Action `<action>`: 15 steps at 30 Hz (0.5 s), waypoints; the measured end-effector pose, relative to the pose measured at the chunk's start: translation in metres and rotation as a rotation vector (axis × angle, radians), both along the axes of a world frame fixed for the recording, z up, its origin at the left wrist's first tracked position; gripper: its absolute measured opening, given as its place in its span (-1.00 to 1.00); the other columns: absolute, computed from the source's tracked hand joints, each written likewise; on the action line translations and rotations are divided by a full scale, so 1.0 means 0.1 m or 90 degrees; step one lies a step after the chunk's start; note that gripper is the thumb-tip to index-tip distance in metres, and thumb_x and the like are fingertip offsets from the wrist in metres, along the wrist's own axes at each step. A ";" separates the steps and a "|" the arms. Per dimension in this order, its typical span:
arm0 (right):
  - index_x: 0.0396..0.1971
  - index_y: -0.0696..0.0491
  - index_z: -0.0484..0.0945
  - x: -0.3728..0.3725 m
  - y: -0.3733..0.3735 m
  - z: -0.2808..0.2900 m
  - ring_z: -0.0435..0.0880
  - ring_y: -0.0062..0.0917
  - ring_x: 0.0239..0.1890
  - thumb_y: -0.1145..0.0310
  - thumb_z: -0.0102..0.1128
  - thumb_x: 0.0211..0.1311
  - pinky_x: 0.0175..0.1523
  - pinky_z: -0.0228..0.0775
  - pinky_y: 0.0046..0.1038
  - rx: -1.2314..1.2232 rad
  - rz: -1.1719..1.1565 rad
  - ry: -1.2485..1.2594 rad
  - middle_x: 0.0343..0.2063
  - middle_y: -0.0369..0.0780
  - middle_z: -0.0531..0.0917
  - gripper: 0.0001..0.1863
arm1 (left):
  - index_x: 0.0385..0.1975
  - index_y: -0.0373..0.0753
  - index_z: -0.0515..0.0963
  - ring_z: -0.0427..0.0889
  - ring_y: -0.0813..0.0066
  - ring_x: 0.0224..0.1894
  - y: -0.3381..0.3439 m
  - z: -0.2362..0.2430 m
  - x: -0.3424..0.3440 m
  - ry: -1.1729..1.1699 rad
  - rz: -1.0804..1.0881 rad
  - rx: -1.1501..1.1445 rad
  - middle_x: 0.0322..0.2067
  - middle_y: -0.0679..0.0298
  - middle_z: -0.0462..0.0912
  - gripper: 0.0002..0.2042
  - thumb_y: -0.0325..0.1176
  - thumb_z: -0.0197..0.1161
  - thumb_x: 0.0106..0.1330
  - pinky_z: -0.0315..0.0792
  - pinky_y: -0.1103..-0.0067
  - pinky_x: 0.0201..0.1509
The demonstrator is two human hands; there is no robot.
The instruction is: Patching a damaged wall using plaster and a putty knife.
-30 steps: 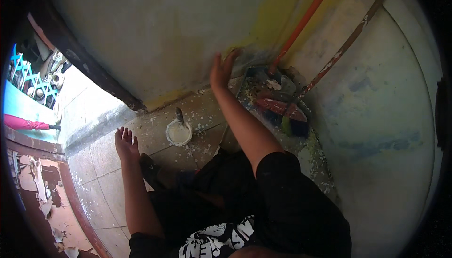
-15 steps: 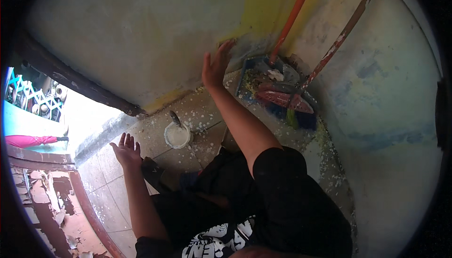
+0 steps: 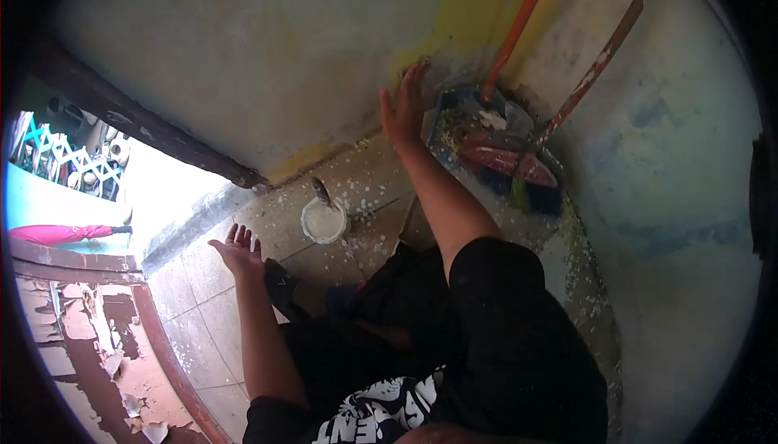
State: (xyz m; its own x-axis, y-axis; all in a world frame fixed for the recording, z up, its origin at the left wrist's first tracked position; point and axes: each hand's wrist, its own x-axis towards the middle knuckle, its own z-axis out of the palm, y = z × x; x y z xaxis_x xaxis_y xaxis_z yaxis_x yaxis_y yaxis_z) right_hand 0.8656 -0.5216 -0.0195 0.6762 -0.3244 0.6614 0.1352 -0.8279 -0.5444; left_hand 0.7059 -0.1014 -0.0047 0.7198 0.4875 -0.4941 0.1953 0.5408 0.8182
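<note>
My right hand point(image 3: 405, 112) reaches to the lower part of the patchy painted wall point(image 3: 267, 63), fingers stretched out and thumb apart. A small dark patch shows by its fingertips; I cannot tell whether it is a thing or a mark on the wall. My left hand point(image 3: 241, 256) is open in the air, palm up, fingers spread, with nothing in it. Between and below the hands, a white tub point(image 3: 326, 224) of whitish paste or paint stands on the tiled floor. A dark-handled tool point(image 3: 321, 191) leans in it, its lower end hidden.
In the corner at right stand a blue dustpan point(image 3: 442, 112) holding debris and a red-headed broom point(image 3: 519, 164); their long poles lean up the walls. White flecks spot the floor tiles point(image 3: 203, 322). At left are a bright doorway and a peeling panel point(image 3: 130, 363).
The whole view has shifted, so most things sit slightly farther right. My right hand stays by the wall and my left hand stays raised and open.
</note>
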 end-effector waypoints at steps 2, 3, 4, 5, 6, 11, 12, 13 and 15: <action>0.45 0.25 -0.17 0.19 -0.09 0.35 -0.19 -0.09 0.54 0.06 -0.08 0.44 0.46 -0.40 0.16 0.038 -0.006 -0.069 0.47 0.12 -0.11 -0.17 | 0.28 -0.24 0.31 0.22 0.25 0.37 0.02 -0.06 -0.03 0.016 0.012 -0.008 0.32 0.09 0.31 -0.09 0.50 -0.45 0.32 -0.01 0.20 0.42; 0.45 0.25 -0.16 0.18 -0.13 0.40 -0.18 -0.10 0.54 0.06 -0.07 0.44 0.45 -0.40 0.18 0.072 -0.025 -0.132 0.47 0.11 -0.11 -0.17 | 0.29 -0.25 0.29 0.20 0.24 0.38 -0.04 -0.06 -0.05 0.020 -0.025 0.026 0.33 0.09 0.29 -0.09 0.49 -0.45 0.32 -0.02 0.19 0.43; 0.45 0.25 -0.16 0.14 -0.18 0.33 -0.18 -0.10 0.54 0.06 -0.07 0.44 0.45 -0.40 0.18 0.073 -0.024 -0.126 0.47 0.11 -0.11 -0.17 | 0.30 -0.26 0.27 0.19 0.24 0.39 -0.06 -0.03 -0.04 0.019 -0.066 0.060 0.34 0.09 0.27 -0.09 0.49 -0.45 0.32 -0.02 0.18 0.43; 0.45 0.24 -0.16 0.09 -0.23 0.25 -0.17 -0.09 0.53 0.05 -0.05 0.43 0.45 -0.39 0.19 0.018 -0.015 -0.096 0.47 0.11 -0.10 -0.16 | 0.30 -0.26 0.27 0.19 0.24 0.39 -0.04 -0.02 -0.05 0.025 -0.065 0.060 0.34 0.09 0.27 -0.09 0.49 -0.45 0.32 -0.02 0.18 0.43; 0.45 0.24 -0.16 0.05 -0.25 0.17 -0.16 -0.09 0.53 0.05 -0.04 0.42 0.44 -0.39 0.20 -0.037 -0.006 -0.066 0.47 0.11 -0.10 -0.16 | 0.30 -0.27 0.26 0.18 0.23 0.40 -0.02 -0.01 -0.07 0.014 -0.052 0.035 0.34 0.08 0.26 -0.09 0.48 -0.45 0.33 -0.03 0.17 0.44; 0.45 0.25 -0.17 0.04 -0.14 0.04 -0.16 -0.08 0.53 0.06 0.00 0.41 0.44 -0.37 0.20 -0.059 -0.002 -0.048 0.46 0.12 -0.07 -0.14 | 0.29 -0.27 0.28 0.18 0.19 0.40 -0.09 0.06 0.04 -0.020 -0.084 0.085 0.33 0.05 0.28 -0.11 0.46 -0.45 0.36 -0.03 0.18 0.44; 0.45 0.26 -0.17 0.01 -0.14 0.01 -0.16 -0.07 0.53 0.06 0.00 0.42 0.44 -0.36 0.20 -0.076 0.002 -0.035 0.46 0.13 -0.07 -0.14 | 0.31 -0.28 0.26 0.18 0.20 0.40 -0.10 0.07 -0.03 -0.005 -0.071 0.065 0.34 0.05 0.27 -0.12 0.44 -0.44 0.37 -0.02 0.18 0.44; 0.45 0.26 -0.17 0.03 -0.13 -0.01 -0.16 -0.07 0.53 0.06 0.00 0.42 0.44 -0.36 0.20 -0.082 0.004 -0.035 0.46 0.13 -0.07 -0.14 | 0.31 -0.28 0.26 0.18 0.20 0.40 -0.10 0.07 -0.01 -0.005 -0.069 0.059 0.34 0.05 0.27 -0.12 0.44 -0.44 0.37 -0.02 0.18 0.44; 0.44 0.29 -0.17 0.06 -0.08 -0.04 -0.16 -0.05 0.53 0.05 0.01 0.41 0.44 -0.37 0.21 -0.062 -0.007 -0.054 0.45 0.16 -0.07 -0.13 | 0.30 -0.28 0.27 0.18 0.21 0.41 -0.07 0.08 0.07 -0.003 -0.050 0.024 0.34 0.05 0.28 -0.12 0.44 -0.43 0.37 -0.02 0.17 0.44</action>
State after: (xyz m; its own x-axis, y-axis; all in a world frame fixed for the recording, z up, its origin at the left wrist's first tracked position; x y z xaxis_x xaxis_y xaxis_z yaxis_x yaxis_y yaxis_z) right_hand 0.8715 -0.5296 -0.0233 0.6132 -0.2627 0.7449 0.1676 -0.8783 -0.4478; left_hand 0.7126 -0.1088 0.0029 0.7584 0.4483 -0.4732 0.2325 0.4922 0.8389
